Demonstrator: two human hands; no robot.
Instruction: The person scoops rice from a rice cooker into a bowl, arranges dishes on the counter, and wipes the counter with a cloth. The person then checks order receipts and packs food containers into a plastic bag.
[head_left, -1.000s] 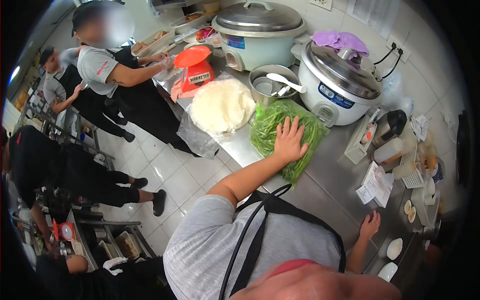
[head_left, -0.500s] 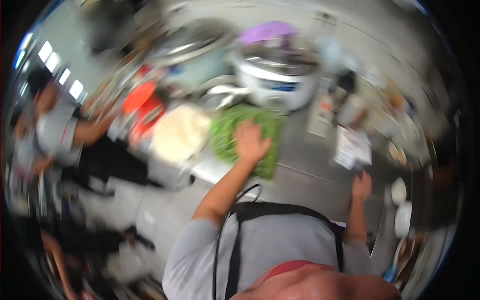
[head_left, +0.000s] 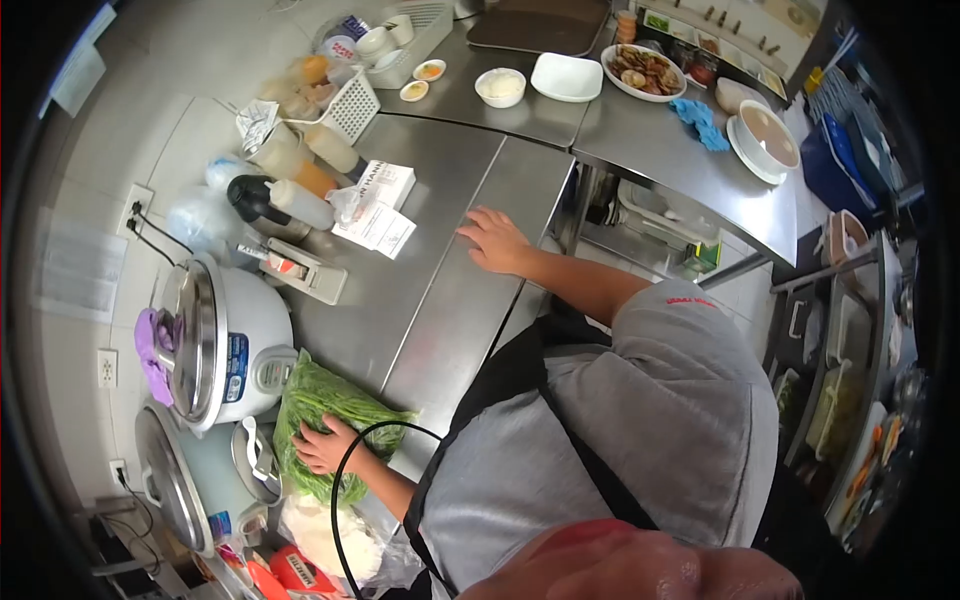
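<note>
My left hand (head_left: 328, 447) lies with spread fingers on a clear bag of leafy greens (head_left: 335, 395) and does not grip it. The bag rests on the steel table (head_left: 440, 270) beside a white rice cooker (head_left: 225, 335). On the bare steel further right, my right hand (head_left: 495, 240) rests palm down, fingers stretched out, holding nothing. Nearest to it is a white printed box (head_left: 380, 232) with papers. Close to my left forearm, a bag of something pale (head_left: 330, 535) is partly hidden by a black cable (head_left: 340, 500).
Squeeze bottles (head_left: 300, 203), a black-topped dispenser (head_left: 255, 200) and a white basket (head_left: 350, 108) line the wall. A second large cooker (head_left: 180, 480) stands at the lower left. Across the back are a white dish (head_left: 567, 78), a plate of food (head_left: 643, 73) and a blue cloth (head_left: 700, 122).
My view has swung to the right, bringing the back counter and right-hand shelves into sight; the co-workers have left view. My left hand remains on the greens, my right on the table.
</note>
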